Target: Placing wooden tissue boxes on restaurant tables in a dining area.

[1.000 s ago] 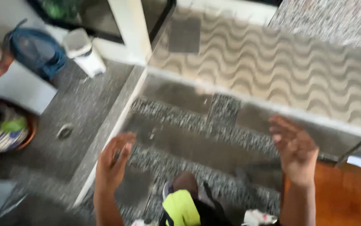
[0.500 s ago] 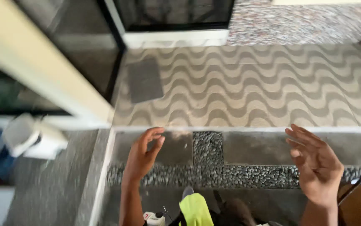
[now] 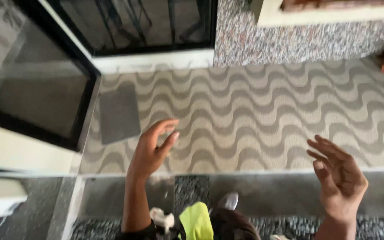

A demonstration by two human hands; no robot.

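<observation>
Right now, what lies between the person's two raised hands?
Only wavy-patterned floor shows between the left hand and the right hand in the head view; both hands are open and hold nothing.

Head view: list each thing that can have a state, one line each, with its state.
Left hand: raised, open, fingers curled, holding nothing.
Right hand: raised, open, palm turned inward, holding nothing.
Grey mat: lying flat on the wavy floor, slightly askew.
Glass door: swung open at an angle.
Yellow-green cloth: hanging at the person's front, bunched.
Shoe: on the speckled floor.
</observation>
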